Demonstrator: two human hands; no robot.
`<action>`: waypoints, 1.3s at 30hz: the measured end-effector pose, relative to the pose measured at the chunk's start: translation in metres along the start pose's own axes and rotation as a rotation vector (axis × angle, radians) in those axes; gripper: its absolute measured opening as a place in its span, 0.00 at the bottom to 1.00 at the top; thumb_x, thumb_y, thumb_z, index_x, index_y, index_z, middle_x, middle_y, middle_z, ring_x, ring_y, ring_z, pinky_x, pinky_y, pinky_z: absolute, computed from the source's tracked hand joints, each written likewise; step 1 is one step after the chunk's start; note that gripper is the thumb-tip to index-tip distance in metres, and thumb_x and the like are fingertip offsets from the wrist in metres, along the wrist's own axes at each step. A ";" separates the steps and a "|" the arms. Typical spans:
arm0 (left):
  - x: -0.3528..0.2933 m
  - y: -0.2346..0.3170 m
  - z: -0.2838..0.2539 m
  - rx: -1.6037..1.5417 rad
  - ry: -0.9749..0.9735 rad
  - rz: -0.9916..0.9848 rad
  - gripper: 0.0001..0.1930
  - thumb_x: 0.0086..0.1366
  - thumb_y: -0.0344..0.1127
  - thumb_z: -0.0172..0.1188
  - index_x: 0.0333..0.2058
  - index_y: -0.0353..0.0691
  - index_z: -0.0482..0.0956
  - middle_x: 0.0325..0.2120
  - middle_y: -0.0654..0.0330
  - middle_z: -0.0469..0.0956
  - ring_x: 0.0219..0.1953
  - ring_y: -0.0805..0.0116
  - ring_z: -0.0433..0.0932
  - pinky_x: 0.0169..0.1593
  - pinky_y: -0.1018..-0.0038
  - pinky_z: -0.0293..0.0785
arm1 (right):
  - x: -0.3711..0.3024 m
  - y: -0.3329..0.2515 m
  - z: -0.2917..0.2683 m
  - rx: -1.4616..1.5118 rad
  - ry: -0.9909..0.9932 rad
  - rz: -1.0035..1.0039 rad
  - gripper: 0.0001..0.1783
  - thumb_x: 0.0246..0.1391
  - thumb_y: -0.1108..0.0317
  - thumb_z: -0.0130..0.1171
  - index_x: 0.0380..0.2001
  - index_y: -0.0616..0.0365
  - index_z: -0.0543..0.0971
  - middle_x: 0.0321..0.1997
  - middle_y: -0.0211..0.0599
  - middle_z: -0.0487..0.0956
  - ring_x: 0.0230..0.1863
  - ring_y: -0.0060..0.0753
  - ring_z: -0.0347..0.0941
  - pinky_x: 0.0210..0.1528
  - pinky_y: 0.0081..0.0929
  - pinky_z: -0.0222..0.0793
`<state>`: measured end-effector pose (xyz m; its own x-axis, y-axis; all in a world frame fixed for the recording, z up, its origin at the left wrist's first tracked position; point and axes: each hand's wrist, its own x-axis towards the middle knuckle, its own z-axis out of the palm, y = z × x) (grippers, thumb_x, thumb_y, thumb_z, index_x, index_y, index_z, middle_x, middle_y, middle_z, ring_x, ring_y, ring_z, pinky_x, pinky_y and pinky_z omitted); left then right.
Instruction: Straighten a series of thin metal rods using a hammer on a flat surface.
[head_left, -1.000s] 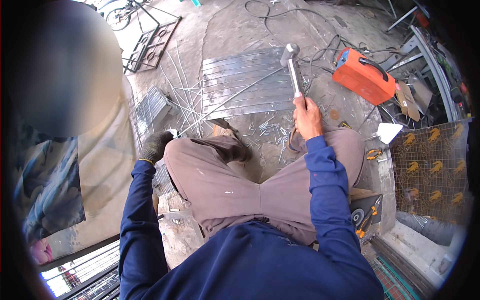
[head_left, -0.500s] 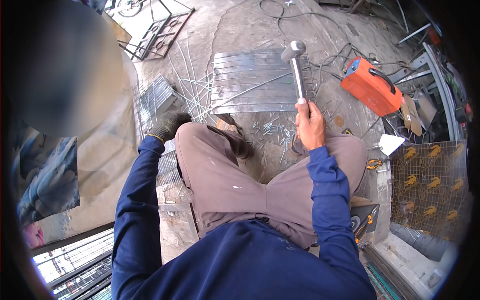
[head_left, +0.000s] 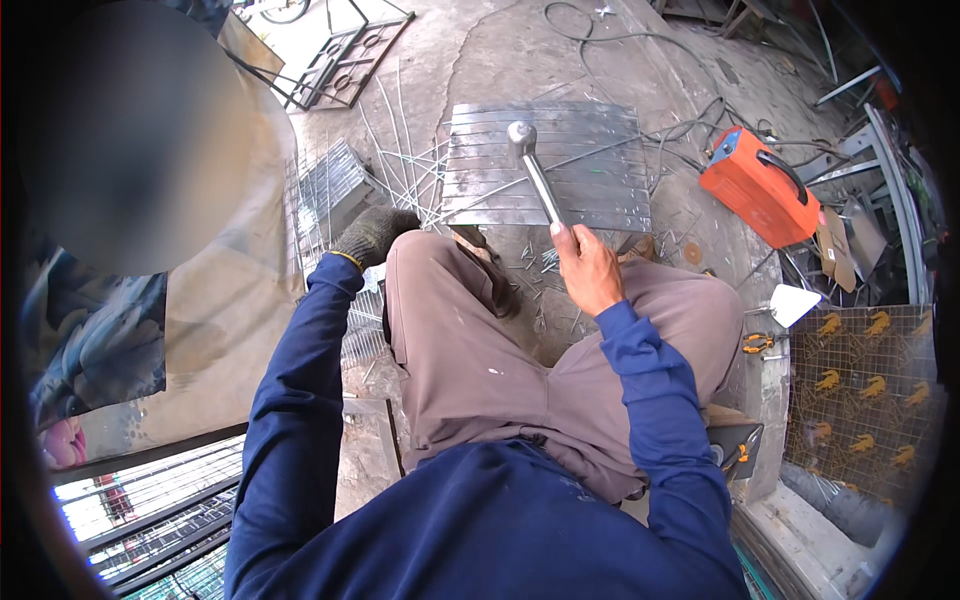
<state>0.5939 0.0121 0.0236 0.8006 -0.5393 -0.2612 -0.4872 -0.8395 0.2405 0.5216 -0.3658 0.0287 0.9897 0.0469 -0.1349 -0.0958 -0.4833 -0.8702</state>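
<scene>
My right hand [head_left: 590,268] is wrapped round the handle of a metal hammer [head_left: 541,187], thumb along the shaft. Its rounded head is over a low stand topped with grey metal slats [head_left: 600,190]. A thin metal rod [head_left: 500,192] lies slanting across the slats. My left hand [head_left: 376,236], in a dark knit glove, is closed beside my left knee at the rod's near-left end. The rod runs to its fingers, which my knee partly hides.
Loose thin rods [head_left: 405,165] and a bundle of metal pieces [head_left: 338,183] lie left of the stand. To the right are an orange machine with a handle [head_left: 760,190], cables, pliers [head_left: 758,343] and a patterned board [head_left: 860,390]. Short cut pieces litter the floor.
My right hand has swung the hammer leftward and its head down, from the stand's right part toward its middle. My left hand stays by the knee. The whole view has shifted slightly.
</scene>
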 end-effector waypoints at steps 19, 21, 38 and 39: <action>0.025 0.030 -0.009 0.076 -0.092 -0.051 0.12 0.60 0.40 0.60 0.42 0.46 0.81 0.38 0.49 0.82 0.44 0.46 0.81 0.46 0.59 0.76 | 0.002 -0.010 0.003 -0.061 -0.049 -0.007 0.27 0.66 0.44 0.47 0.32 0.60 0.72 0.27 0.58 0.77 0.36 0.70 0.73 0.36 0.55 0.65; 0.025 0.029 -0.006 -0.018 -0.008 -0.008 0.12 0.55 0.38 0.63 0.38 0.44 0.80 0.34 0.48 0.81 0.42 0.45 0.79 0.44 0.59 0.74 | -0.001 -0.017 -0.002 -0.035 -0.048 -0.008 0.26 0.66 0.44 0.47 0.32 0.60 0.72 0.27 0.58 0.77 0.36 0.70 0.72 0.37 0.56 0.66; 0.032 0.036 -0.011 -0.004 -0.112 -0.014 0.14 0.59 0.40 0.60 0.44 0.45 0.81 0.39 0.48 0.82 0.45 0.47 0.81 0.47 0.59 0.76 | -0.006 -0.016 0.008 -0.099 -0.135 -0.094 0.24 0.65 0.47 0.47 0.33 0.60 0.72 0.27 0.58 0.78 0.34 0.69 0.74 0.37 0.58 0.66; 0.030 0.032 -0.010 -0.076 -0.075 -0.027 0.15 0.57 0.39 0.63 0.43 0.43 0.81 0.37 0.48 0.82 0.43 0.47 0.80 0.46 0.60 0.75 | -0.007 -0.015 0.009 -0.115 -0.137 -0.107 0.25 0.66 0.46 0.47 0.33 0.60 0.72 0.27 0.59 0.78 0.34 0.69 0.73 0.37 0.58 0.66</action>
<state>0.6061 -0.0308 0.0330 0.7833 -0.5222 -0.3372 -0.4352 -0.8481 0.3022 0.5150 -0.3510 0.0383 0.9692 0.2179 -0.1149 0.0294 -0.5654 -0.8243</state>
